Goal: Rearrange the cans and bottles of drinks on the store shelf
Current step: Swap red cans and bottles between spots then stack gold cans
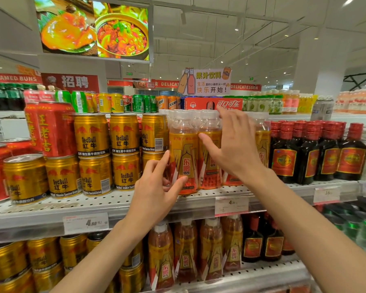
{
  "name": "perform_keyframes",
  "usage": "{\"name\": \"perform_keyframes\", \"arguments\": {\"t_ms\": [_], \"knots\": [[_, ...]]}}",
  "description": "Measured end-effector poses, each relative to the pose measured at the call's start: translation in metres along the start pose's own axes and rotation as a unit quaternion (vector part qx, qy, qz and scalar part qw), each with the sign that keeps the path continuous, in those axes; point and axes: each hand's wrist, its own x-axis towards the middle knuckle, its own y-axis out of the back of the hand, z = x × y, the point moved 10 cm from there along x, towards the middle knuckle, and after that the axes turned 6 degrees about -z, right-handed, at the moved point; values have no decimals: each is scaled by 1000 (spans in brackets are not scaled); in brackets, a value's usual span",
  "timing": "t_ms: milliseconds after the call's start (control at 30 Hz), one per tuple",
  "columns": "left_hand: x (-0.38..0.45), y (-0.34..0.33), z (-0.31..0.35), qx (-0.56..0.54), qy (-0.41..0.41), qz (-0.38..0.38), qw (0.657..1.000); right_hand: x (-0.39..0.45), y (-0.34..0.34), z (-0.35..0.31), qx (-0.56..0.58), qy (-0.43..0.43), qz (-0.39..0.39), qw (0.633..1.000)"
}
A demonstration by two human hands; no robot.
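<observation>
Both hands at the front row of orange drink bottles on the middle shelf.

Nearest, the left hand (156,187) pinches the lower body of the front bottle (183,153) between thumb and fingers; it is clear plastic, waisted, with a glossy orange-gold label and pale cap. The right hand (232,142) is spread, fingers straight, against the neighbouring bottle (209,149), thumb on its label, fingertips at cap height; whether it grips cannot be told. Both bottles stand upright on the perforated white metal shelf (114,201), paper price tags (231,206) on its front edge. To the left, stacked gold cans (125,134), smooth cylinders; to the right, dark glass bottles (351,153) with red caps. Beyond, a cardboard drinks sign (204,82).
</observation>
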Motion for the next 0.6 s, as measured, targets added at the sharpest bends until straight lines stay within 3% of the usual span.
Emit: {"name": "perform_keyframes", "arguments": {"t_ms": [300,600], "knots": [[2,1,-2,-3,16,-5,1000,14,-13,1,-14,10,-67,998],[2,2,4,3,2,-10,1000,21,-16,2,-64,48,-82,993]]}}
